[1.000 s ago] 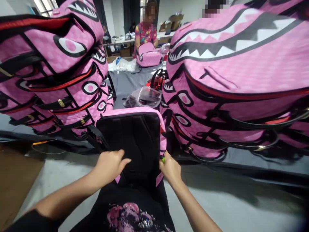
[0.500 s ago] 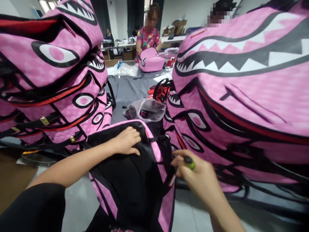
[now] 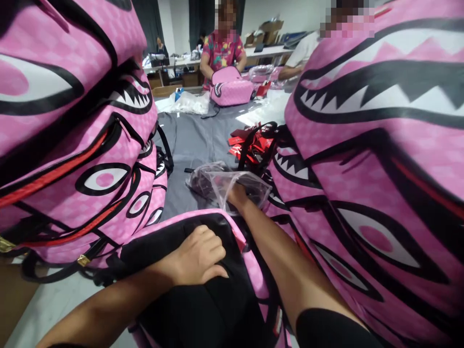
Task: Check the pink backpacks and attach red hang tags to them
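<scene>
A pink-and-black backpack (image 3: 188,309) lies in front of me with its black padded back panel facing up. My left hand (image 3: 201,256) rests on that panel near the top, its fingers curled over a part of the backpack. Beyond the pink top edge, my right hand (image 3: 236,194) reaches into a clear plastic bag (image 3: 253,181) on the table. Plastic and its own wrist cover the fingers there, so what they hold cannot be made out. Dark small items show through the left part of the bag.
Stacks of pink shark-print backpacks rise at left (image 3: 105,181) and right (image 3: 377,232). Red tags (image 3: 253,145) lie on the grey tabletop (image 3: 195,135) behind the bag. Across the table, a person in a flowered shirt (image 3: 224,53) handles another pink backpack (image 3: 234,92); a white-sleeved person stands right.
My right hand, which held a small green-and-black item beside the backpack, has moved forward and left into the plastic bag. My left hand stays on the back panel. The view has shifted closer.
</scene>
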Motion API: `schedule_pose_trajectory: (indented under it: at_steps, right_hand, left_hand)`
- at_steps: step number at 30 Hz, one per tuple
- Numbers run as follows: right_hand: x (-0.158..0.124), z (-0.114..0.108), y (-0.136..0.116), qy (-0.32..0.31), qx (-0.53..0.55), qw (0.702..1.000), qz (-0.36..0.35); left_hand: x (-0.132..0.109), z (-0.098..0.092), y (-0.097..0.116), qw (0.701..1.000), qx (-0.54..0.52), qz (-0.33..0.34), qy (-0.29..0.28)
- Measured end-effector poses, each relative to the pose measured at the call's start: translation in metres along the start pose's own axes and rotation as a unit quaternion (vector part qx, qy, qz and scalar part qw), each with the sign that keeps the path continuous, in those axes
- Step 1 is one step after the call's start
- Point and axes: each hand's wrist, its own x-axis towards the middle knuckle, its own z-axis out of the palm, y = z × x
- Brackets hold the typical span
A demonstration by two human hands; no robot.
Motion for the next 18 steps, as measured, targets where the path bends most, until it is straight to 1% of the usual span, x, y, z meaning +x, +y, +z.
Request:
schedule_pose_trajectory:
  at_steps: [1,3,5,7,10,12,13,14,15,16,17,18]
  right_hand:
    - [-0.001,0.003,0.002,-0.006,0.001,1.0,0.003]
    - [-0.003,0.003,0.007,0.009,0.019,1.0,0.01]
    - [-0.006,-0.004,0.011,0.029,0.034,0.999,0.027]
    - [-0.015,-0.013,0.015,0.056,0.046,0.996,0.051]
    - [-0.047,-0.027,0.017,0.108,0.059,0.99,0.068]
    - [-0.08,-0.036,0.017,0.18,0.099,0.978,0.032]
    - [-0.098,-0.039,0.016,0.23,0.127,0.965,-0.007]
    - [-0.118,-0.043,0.014,0.285,0.152,0.945,-0.057]
    - [-0.137,-0.047,0.01,0.334,0.169,0.92,-0.114]
    - [-0.155,-0.051,0.006,0.37,0.173,0.897,-0.171]
    - [-0.173,-0.055,0.002,0.388,0.164,0.88,-0.221]
    - [-0.188,-0.059,-0.004,0.392,0.151,0.868,-0.265]
  left_hand:
    - [0.0,-0.001,-0.001,1.0,0.0,0.0,-0.007]
    - [0.001,-0.002,-0.001,1.0,-0.003,0.002,-0.013]
    - [0.001,-0.003,-0.001,1.0,-0.005,0.004,-0.017]
    - [0.001,-0.004,0.0,1.0,-0.011,0.001,-0.018]
    - [0.002,-0.01,0.004,0.998,-0.06,-0.03,-0.017]
    - [0.007,-0.017,0.008,0.989,-0.131,-0.068,0.004]
    - [0.01,-0.021,0.01,0.98,-0.174,-0.093,0.022]
    - [0.014,-0.025,0.012,0.966,-0.223,-0.127,0.041]
    - [0.019,-0.03,0.014,0.943,-0.28,-0.17,0.058]
    - [0.023,-0.035,0.016,0.911,-0.346,-0.215,0.068]
    - [0.028,-0.039,0.018,0.87,-0.416,-0.254,0.066]
    - [0.031,-0.043,0.02,0.826,-0.483,-0.285,0.051]
